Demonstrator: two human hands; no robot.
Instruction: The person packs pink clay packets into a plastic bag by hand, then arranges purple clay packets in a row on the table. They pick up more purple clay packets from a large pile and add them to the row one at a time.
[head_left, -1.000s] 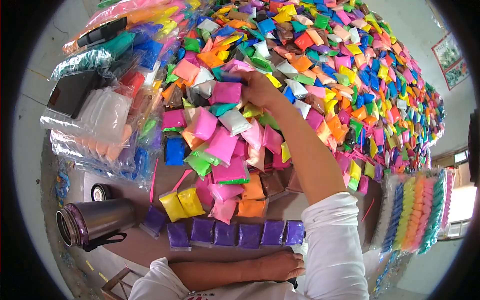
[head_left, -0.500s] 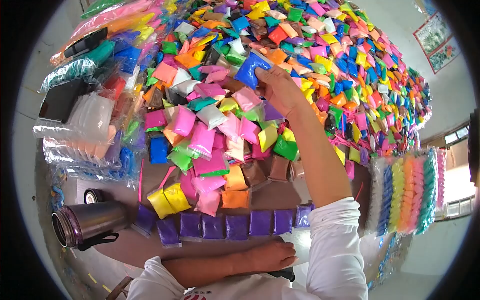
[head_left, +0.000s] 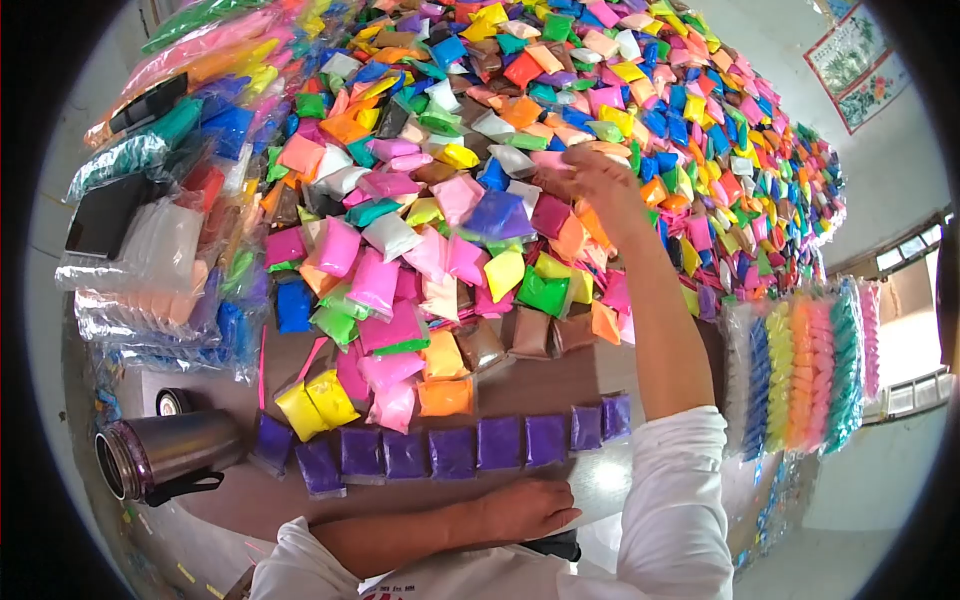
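My right hand (head_left: 598, 190) reaches into the heap, slightly blurred, its fingers apart beside a pink packet (head_left: 549, 161). I see nothing held in it. Below and left of that hand, a blurred blue-violet packet (head_left: 497, 215) is over the pile, near a green packet (head_left: 544, 291) and a yellow packet (head_left: 504, 274). My left hand (head_left: 528, 508) rests at the table's near edge with its fingers curled in, apparently around nothing. Just beyond it, a row of several purple packets (head_left: 452, 454) runs across the table.
The large heap of coloured packets (head_left: 640, 110) fills the far side. On the left stand a steel flask (head_left: 180, 452), its lid (head_left: 172, 402), and stacked bagged packets with a dark phone-like slab (head_left: 108, 215). Strips of packets (head_left: 800, 370) hang at right.
My right hand has let go of the blue packet and shifted right and slightly down. A blue-violet packet now shows below it. The whole view has shifted slightly; my left hand stays resting.
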